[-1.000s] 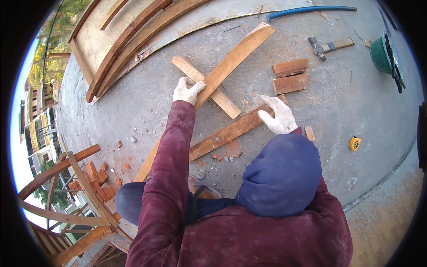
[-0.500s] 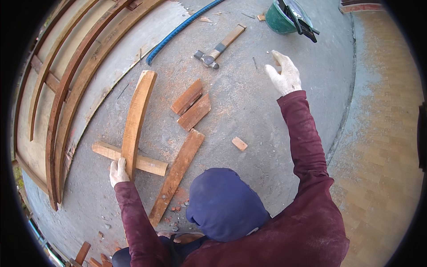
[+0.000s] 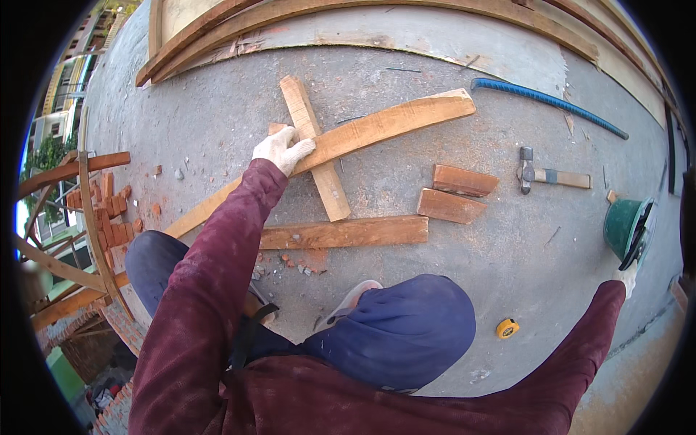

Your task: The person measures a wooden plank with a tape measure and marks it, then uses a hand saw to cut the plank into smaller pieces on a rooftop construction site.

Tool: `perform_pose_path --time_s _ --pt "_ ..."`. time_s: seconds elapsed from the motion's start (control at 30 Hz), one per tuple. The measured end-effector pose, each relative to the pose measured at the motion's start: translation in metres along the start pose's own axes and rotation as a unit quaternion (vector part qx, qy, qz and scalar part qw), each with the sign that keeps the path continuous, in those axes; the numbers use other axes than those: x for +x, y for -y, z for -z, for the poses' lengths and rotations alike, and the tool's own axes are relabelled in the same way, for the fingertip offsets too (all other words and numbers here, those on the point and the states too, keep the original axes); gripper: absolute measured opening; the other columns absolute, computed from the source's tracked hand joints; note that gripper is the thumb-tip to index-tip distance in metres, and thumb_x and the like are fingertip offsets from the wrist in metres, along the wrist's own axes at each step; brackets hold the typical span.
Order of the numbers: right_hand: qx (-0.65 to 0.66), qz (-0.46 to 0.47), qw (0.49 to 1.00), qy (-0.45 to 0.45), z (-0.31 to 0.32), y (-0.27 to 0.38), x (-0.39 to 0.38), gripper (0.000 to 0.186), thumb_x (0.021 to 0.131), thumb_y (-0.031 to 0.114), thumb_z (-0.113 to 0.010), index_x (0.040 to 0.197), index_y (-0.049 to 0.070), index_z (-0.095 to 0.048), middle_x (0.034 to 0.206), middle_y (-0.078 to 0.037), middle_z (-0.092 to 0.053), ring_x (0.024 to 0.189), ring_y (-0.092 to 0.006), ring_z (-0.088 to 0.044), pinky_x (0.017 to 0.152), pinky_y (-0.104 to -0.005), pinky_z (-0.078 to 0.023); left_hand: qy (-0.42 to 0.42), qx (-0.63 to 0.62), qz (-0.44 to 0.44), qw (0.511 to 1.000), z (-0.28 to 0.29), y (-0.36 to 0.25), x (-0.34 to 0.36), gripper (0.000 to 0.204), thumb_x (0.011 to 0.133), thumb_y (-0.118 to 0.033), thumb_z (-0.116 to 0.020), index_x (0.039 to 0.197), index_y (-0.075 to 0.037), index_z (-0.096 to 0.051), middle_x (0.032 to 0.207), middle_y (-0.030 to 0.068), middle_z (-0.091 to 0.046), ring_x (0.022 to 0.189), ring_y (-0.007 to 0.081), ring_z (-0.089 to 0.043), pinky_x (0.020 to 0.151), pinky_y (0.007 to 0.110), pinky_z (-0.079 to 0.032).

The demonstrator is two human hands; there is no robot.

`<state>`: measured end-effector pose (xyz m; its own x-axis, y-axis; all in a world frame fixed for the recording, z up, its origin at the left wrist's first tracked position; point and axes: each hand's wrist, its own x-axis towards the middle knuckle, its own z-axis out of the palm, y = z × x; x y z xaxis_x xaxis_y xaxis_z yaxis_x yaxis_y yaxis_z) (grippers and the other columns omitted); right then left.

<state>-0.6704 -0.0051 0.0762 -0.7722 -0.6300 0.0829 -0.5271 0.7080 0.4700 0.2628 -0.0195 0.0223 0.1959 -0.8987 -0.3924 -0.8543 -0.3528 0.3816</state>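
And there goes the right hand (image 3: 626, 277), out from open air to the green bucket (image 3: 620, 226) at the right; its grip is half hidden, can't tell whether spread or closed. That leaves one-handed control: the left hand (image 3: 281, 149) still pinches the long plank (image 3: 395, 130), left of centre, laid across a short board (image 3: 331, 194). Underneath, gritty grey concrete floor (image 3: 500, 261); buildings (image 3: 69, 87) beyond, far left.

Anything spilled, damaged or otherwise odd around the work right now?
Yes, two things: reddish dust and small chips lie scattered along the near edge of the flat plank, looking like stray debris; and the pale sheet has a ragged edge, splintered toward its left.
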Motion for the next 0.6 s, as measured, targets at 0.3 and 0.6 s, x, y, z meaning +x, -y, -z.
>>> perform_pose_path --time_s 0.3,0.6 --pt "0.245 -0.065 0.961 -0.11 0.087 0.01 -0.03 0.05 0.087 0.044 -0.074 0.127 0.013 -0.071 0.124 -0.01 -0.074 0.117 -0.0317 -0.068 0.1 -0.0438 -0.051 0.038 0.025 0.029 0.999 0.002 -0.004 -0.014 0.067 0.089 -0.067 -0.061 0.11 -0.004 -0.069 0.104 0.0202 -0.073 0.101 0.037 -0.071 0.09 0.044 -0.054" --pt "0.811 0.136 0.55 -0.146 0.303 0.102 -0.354 0.013 0.096 -0.001 -0.064 0.109 -0.002 -0.063 0.084 -0.004 -0.061 0.081 -0.0153 -0.062 0.077 -0.0323 -0.055 0.024 -0.045 0.061 0.997 0.002 -0.007 -0.01 0.091 0.081 -0.068 -0.071 0.142 -0.005 -0.047 0.122 0.031 -0.068 0.113 0.0448 -0.068 0.098 0.048 -0.054"
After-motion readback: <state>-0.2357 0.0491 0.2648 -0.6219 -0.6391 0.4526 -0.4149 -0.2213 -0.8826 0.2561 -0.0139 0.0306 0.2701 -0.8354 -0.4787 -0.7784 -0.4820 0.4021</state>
